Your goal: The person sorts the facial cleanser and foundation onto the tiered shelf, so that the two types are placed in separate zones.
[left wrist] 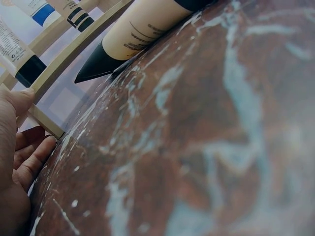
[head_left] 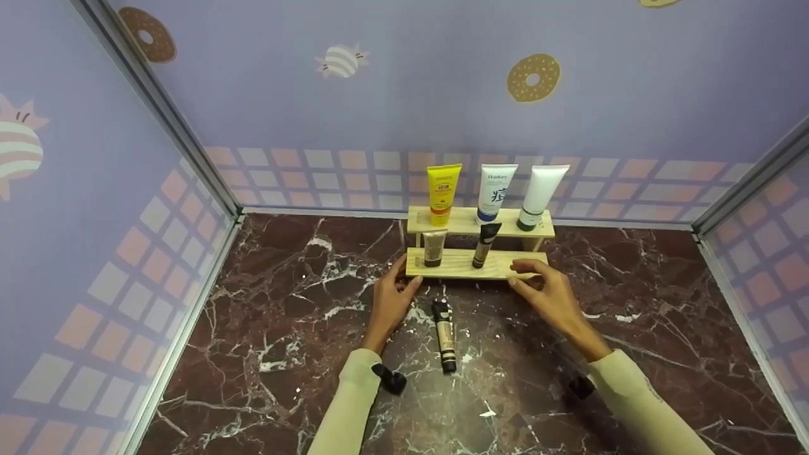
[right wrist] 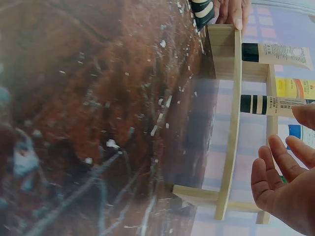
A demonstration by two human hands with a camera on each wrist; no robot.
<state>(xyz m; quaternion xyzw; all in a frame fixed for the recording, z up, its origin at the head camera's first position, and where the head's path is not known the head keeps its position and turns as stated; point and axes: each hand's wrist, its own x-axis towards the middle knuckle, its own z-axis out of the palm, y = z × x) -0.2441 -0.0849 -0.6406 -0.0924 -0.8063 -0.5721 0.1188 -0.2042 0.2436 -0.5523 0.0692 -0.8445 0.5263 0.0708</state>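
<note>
A two-tier wooden rack [head_left: 461, 270] stands near the back wall. My left hand [head_left: 392, 303] grips the left end of its lower shelf, thumb at the front edge; the left wrist view shows its fingers [left wrist: 37, 160] beside the rack's leg. On the lower shelf stand a small beige tube [head_left: 434, 246] and a slim black-capped tube [head_left: 485, 246]. My right hand [head_left: 550, 294] hovers by the shelf's right end, fingers apart and holding nothing in the right wrist view. Another black and beige tube [head_left: 445, 338] lies on the tabletop between my forearms.
The upper shelf bears a yellow tube [head_left: 444, 196], a white tube with a blue cap [head_left: 496, 193] and a white tube with a green cap [head_left: 541, 196]. Patterned panels [head_left: 411, 95] enclose the marbled tabletop [head_left: 284, 328] at the back and both sides.
</note>
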